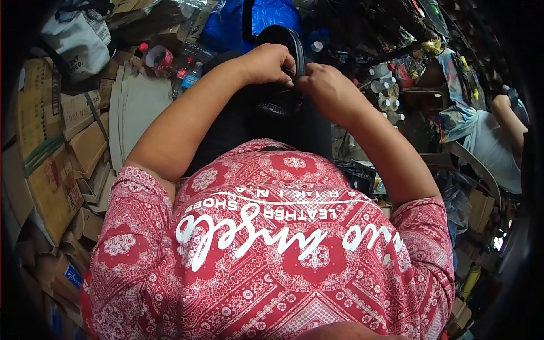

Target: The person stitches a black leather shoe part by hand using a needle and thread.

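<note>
A black bag (266,116) hangs in front of my red patterned shirt, its dark strap (296,48) arching up at the top. My left hand (266,63) is closed on the strap from the left, knuckles up. Pressed against it from the right, my right hand (327,90) pinches the same strap or the bag's top edge. The two hands touch each other. What the fingertips grip is hidden behind the knuckles.
Flattened cardboard boxes (62,147) are piled along the left. Plastic bottles (184,73) and a blue bag (266,17) lie beyond the hands. Another person in a white shirt (493,147) is at the right, near white spools (388,96) and clutter.
</note>
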`<state>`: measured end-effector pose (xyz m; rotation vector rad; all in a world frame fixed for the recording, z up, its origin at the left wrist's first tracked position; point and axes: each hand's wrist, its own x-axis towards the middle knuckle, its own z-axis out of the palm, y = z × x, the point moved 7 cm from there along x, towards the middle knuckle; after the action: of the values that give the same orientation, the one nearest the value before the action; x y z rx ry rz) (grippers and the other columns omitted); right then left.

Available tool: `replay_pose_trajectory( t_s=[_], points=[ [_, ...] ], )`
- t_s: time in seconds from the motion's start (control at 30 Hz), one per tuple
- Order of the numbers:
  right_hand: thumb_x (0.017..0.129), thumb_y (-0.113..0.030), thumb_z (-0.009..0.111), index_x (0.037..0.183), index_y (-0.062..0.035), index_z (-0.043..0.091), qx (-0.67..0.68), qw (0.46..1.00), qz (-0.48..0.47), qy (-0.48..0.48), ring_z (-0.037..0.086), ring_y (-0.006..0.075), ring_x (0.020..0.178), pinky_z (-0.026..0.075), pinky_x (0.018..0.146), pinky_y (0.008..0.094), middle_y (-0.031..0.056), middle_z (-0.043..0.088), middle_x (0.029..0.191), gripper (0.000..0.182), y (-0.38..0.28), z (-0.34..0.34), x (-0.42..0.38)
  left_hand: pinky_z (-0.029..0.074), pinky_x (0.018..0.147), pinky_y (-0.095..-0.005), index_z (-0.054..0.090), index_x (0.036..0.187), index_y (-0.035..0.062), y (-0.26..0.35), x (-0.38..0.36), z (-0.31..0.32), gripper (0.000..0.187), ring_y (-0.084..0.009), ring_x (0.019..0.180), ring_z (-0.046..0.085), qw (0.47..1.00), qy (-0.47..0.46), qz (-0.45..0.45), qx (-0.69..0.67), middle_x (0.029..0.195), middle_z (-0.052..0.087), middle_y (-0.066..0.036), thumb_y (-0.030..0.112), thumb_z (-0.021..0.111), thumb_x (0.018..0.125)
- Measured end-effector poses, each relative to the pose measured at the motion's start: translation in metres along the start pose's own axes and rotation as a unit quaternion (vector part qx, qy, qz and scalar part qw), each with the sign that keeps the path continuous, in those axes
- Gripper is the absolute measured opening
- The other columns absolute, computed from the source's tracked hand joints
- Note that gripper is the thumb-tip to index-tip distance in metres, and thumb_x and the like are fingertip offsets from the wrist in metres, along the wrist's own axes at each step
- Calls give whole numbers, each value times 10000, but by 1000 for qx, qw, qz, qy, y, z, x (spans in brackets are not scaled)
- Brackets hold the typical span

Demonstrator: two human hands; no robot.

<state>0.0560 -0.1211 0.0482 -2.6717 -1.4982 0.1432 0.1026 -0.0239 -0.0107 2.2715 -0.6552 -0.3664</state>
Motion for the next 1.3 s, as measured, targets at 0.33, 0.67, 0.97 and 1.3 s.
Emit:
replay_pose_trajectory(
  t_s=[0.33,0.67,0.97,1.3],
  points=[
    [804,-165,700,883,3,686,460,868,175,56,627,189,780,500,734,303,69,645,821,186,50,45,-20,482,772,-371,616,892,30,32,-56,-16,317,-307,914,594,978,196,-56,40,924,581,-128,178,787,670],
    [913,-264,610,955,-61,625,913,399,61,64,480,66,699,409,718,226,-28,567,785,208,58,36,-54,470,659,-318,566,921,18,3,-75,-31,108,-187,709,602,990,118,-67,24,755,620,-105,81,592,837],
    [855,-259,659,884,-39,651,273,922,274,22,622,193,707,445,727,325,137,629,704,222,37,26,-35,490,887,-348,623,1015,18,4,-64,-10,352,-239,948,645,759,210,-7,-616,980,665,-117,318,440,993],
    [868,-305,612,743,-66,600,105,982,133,88,597,276,687,378,733,394,92,603,658,269,25,41,-35,388,671,-285,364,658,125,-5,-57,2,374,-106,487,283,620,154,-87,-764,565,304,14,263,378,1005]
  ],
)
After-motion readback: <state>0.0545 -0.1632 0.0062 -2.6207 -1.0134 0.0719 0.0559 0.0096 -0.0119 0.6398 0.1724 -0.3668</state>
